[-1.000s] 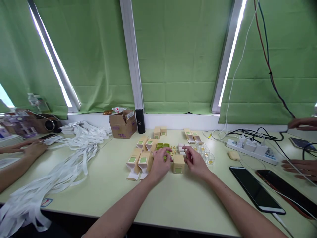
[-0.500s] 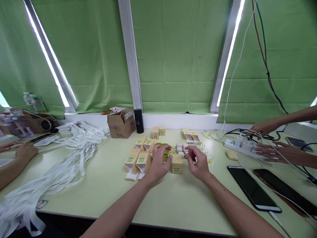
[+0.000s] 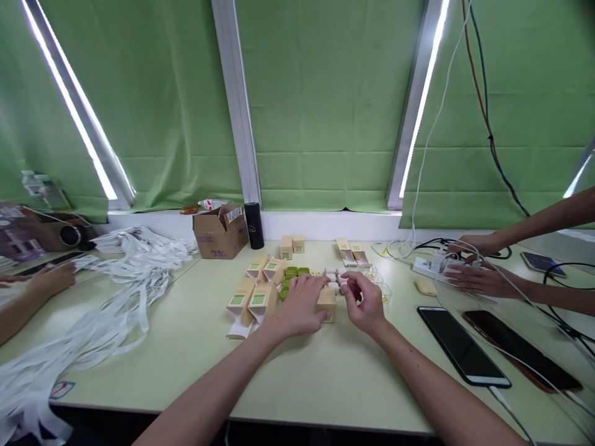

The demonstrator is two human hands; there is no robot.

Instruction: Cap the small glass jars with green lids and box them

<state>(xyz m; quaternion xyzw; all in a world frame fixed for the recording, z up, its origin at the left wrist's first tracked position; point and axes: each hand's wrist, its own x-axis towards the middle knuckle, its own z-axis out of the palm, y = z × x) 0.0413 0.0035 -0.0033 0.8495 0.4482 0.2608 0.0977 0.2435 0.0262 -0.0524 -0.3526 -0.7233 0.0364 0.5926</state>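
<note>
A small tan box (image 3: 327,302) with a green label stands in front of me. My left hand (image 3: 303,303) lies against its left side, fingers stretched out past its top and thumb near its front; a firm grip does not show. Right of the box, my right hand (image 3: 365,301) is raised with thumb and forefinger pinched together; anything between them is too small to make out. Small white round pieces (image 3: 331,276) and clear plastic pieces (image 3: 383,290) lie behind the hands. Green containers (image 3: 291,272) and open tan boxes (image 3: 263,298) sit on the left.
White straps (image 3: 125,297) cover the left of the table, near a person's hand (image 3: 51,279). A brown carton (image 3: 220,232) and black cylinder (image 3: 253,226) stand at the back. Phones (image 3: 462,344) lie right, where another person's hands (image 3: 483,277) touch a power strip (image 3: 421,266).
My left hand has moved from beside the small tan box onto its left side, fingers straighter. My right hand stays pinched. The whole view has shifted slightly.
</note>
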